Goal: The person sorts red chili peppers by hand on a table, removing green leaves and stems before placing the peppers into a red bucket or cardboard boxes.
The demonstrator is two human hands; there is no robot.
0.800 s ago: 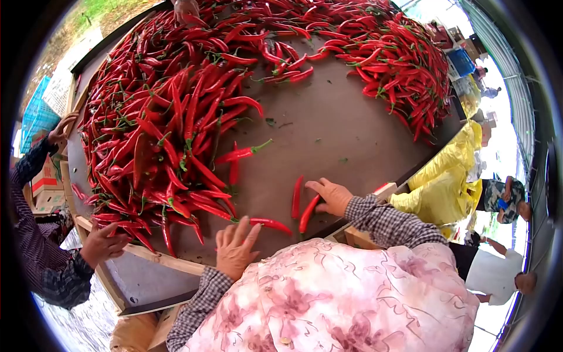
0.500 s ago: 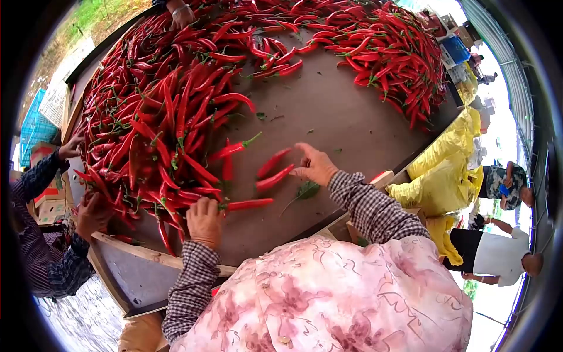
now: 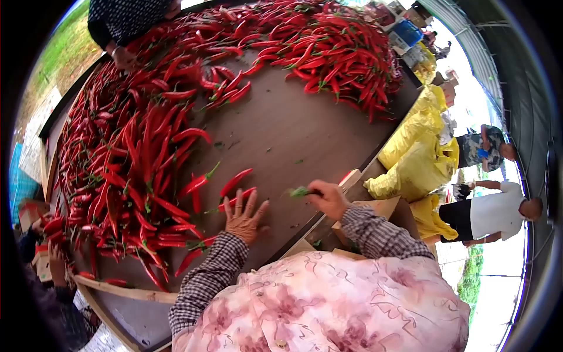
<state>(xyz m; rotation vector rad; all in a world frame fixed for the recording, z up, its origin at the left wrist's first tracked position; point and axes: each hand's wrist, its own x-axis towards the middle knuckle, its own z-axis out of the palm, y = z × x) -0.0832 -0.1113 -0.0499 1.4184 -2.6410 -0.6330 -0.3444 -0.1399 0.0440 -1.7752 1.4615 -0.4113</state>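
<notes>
My left hand [image 3: 245,222] is spread over the brown tabletop [image 3: 281,126], palm down, its fingertips right at a red chili pepper [image 3: 237,199]. Another chili [image 3: 236,181] lies just beyond it. To the right, my right hand [image 3: 331,199] pinches a green leaf [image 3: 300,192] between thumb and fingers, close to the table's near edge. A big heap of red chilies [image 3: 138,146] with green stems covers the left side, its loose front edge beside my left hand. A second heap [image 3: 352,58] lies at the far right.
A wooden rim [image 3: 126,290] borders the table. An open cardboard box [image 3: 381,211] stands below its right edge, near yellow sacks [image 3: 410,158]. Co-workers' hands [image 3: 124,58] are at the heap, far left and near left. Two people [image 3: 492,211] stand beyond the sacks.
My left hand has left the heap's edge and moved right, opening beside the two loose chilies. My right hand has moved right and down, now gripping the leaf that lay on the table.
</notes>
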